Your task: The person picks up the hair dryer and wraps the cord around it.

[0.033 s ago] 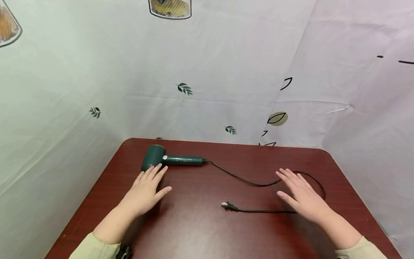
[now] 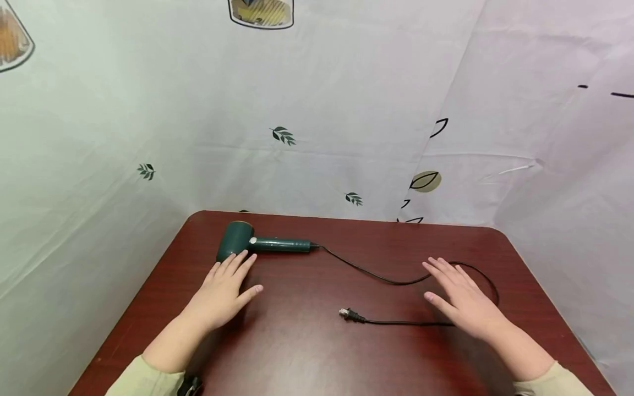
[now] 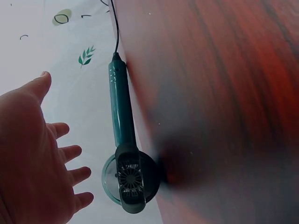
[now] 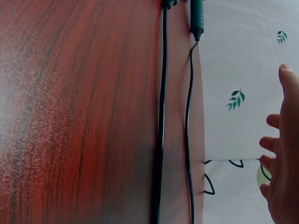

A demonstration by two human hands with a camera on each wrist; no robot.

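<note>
A dark green hair dryer [image 2: 235, 240] lies on its side at the back left of the table, handle [image 2: 282, 245] pointing right. From the handle a black cord [image 2: 386, 281] runs right, loops round and returns to a two-prong plug [image 2: 351, 315] near the middle. My left hand [image 2: 218, 300], palm down with fingers spread, hovers in front of the dryer; its fingertips overlap the dryer's head in the head view. In the left wrist view a gap separates that hand [image 3: 32, 154] from the dryer's grille [image 3: 131, 179]. My right hand [image 2: 465, 305], fingers extended, is held above the cord loop, holding nothing.
The table [image 2: 297, 357] is reddish-brown wood grain with rounded back corners. White sheeting [image 2: 322, 82] printed with leaves hangs behind it and along both sides. A small black object [image 2: 190, 386] shows beside the left sleeve [image 2: 143, 379].
</note>
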